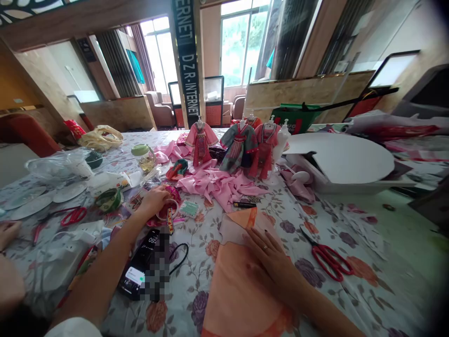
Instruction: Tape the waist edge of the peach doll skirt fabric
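Observation:
My right hand (263, 248) lies flat, fingers stretched out, on a piece of sheer orange fabric (231, 281) with a deeper orange border. My left hand (157, 199) reaches to a magenta patterned bundle (173, 193); its fingers are curled and partly hidden, so what they hold cannot be made out. Beside it are a pale ring-shaped roll (167, 210) and a patterned strip of ribbon (170, 221). A phone (142, 262) with a lit screen lies below my left forearm. Red-handled scissors (331, 262) rest to the right of the orange fabric.
Pink fabric scraps (220, 185) lie before several small dressed doll forms (238, 145). A lidded jar (143, 158), a second pair of red scissors (73, 216) and a green bowl (109, 200) are leftward. A white oval board (354, 157) stands right. Another person's hand (9, 234) shows far left.

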A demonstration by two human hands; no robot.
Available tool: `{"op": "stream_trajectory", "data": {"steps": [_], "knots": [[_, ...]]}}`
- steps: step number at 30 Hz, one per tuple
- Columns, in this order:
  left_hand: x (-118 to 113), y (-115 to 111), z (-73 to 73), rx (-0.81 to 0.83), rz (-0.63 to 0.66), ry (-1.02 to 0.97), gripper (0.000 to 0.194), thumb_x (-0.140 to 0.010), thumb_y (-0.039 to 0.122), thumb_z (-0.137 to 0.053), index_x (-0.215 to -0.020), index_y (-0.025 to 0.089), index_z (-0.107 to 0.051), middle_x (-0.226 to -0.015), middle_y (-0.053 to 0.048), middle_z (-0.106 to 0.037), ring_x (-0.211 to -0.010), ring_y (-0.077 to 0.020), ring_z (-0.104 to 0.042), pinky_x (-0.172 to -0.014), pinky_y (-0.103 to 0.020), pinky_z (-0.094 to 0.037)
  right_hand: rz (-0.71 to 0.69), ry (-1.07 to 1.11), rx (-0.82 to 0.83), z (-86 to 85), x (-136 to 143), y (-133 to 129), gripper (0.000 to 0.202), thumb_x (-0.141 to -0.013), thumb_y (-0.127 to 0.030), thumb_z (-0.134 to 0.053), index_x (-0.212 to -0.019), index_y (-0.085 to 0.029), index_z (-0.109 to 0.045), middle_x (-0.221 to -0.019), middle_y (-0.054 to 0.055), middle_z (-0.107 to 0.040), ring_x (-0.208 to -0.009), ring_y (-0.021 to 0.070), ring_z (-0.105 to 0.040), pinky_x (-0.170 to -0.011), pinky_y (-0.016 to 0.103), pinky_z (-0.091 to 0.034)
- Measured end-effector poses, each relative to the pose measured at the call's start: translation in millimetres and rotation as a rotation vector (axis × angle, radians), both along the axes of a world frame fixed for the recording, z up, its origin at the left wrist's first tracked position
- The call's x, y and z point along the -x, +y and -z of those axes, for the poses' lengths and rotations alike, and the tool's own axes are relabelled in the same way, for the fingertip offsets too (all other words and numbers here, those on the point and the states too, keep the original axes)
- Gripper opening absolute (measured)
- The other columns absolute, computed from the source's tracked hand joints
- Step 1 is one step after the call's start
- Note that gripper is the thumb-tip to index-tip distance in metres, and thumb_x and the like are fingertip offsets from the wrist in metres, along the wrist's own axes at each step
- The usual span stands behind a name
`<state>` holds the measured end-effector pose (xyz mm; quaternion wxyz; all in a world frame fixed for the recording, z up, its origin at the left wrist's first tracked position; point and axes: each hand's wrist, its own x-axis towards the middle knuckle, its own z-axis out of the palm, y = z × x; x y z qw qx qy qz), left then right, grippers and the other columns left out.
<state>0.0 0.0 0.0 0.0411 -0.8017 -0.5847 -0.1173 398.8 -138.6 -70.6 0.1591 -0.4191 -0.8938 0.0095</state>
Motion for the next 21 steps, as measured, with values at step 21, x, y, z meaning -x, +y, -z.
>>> {"op": "stream_trajectory", "data": {"steps": [21], "knots": [[8, -60, -46.5, -0.551, 0.224, 0.289, 0.019, -0.090, 0.014, -0.044, -0.096, 0.017, -0.061, -0.102, -0.012, -0.066, -0.090, -0.0224, -0.063, -0.075, -0.034, -0.048, 0.020, 0.132, -0.100, -0.8, 0, -2, 0.053, -0.093, -0.025, -0.042, -0.143, -0.020, -0.025, -0.143, 0.016, -0.040, -0.135, 0.0261, -0.031, -0.102, 0.051, -0.041]]}}
